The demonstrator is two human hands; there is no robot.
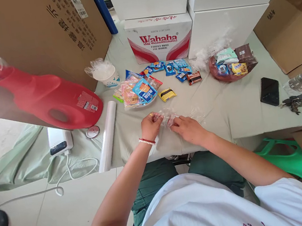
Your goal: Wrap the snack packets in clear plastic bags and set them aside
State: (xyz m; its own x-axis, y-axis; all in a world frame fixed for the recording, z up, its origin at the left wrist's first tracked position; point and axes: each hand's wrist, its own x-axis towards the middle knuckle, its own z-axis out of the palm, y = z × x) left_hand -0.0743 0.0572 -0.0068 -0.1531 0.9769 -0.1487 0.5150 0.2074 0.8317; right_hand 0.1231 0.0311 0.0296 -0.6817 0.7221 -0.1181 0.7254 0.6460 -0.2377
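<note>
In the head view, my left hand (pixel 151 126) pinches the edge of a thin clear plastic bag (pixel 197 115) low over the table. Opposite it, my right hand (pixel 188 128) has its fingers closed on the same film, around a small reddish packet (pixel 171 120) whose kind I cannot make out. Just beyond the hands lies a yellow snack packet (pixel 167 95). Further left, a heap of wrapped snacks (pixel 144 91) sits on a dish mostly hidden beneath it. Several small blue packets (pixel 169 69) are scattered behind.
A red jug (pixel 54 96), a white plastic roll (pixel 108 135) and a power bank (pixel 59 140) are at left. A paper cup (pixel 106 77) stands behind. Rightward are a basket of snacks (pixel 228 75), a phone (pixel 269 91) and bottles (pixel 300 82). Boxes (pixel 160 39) line the back.
</note>
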